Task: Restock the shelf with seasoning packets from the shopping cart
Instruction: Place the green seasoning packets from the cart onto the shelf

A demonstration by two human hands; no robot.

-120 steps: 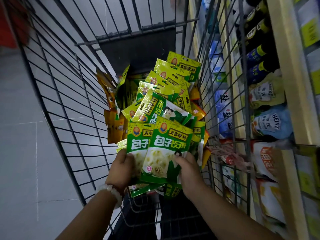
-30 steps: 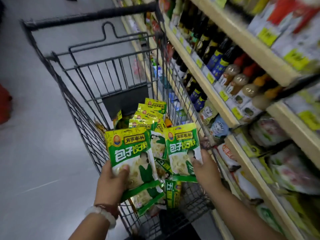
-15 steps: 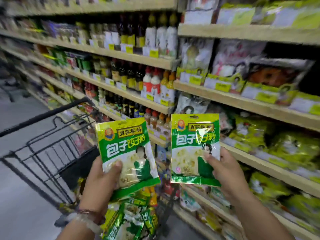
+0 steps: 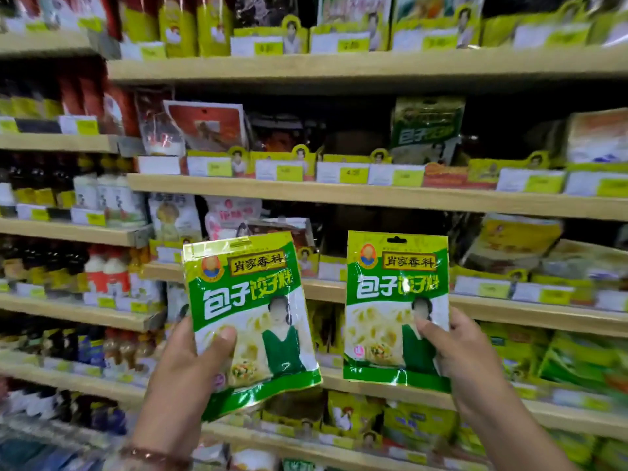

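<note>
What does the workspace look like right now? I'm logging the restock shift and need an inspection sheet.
Surface: wooden shelves in several tiers, price tags along the fronts.
Job's things: two green seasoning packets, left packet tilted, right packet upright, both held in front of the shelves; a matching packet on shelf up higher.
Clutter: other pouches and bottles fill the shelves.
Grippers: left hand grips the left packet; right hand grips the right packet.
Cables: nothing seen.
Surroundings: store aisle; shopping cart not in view.
</note>
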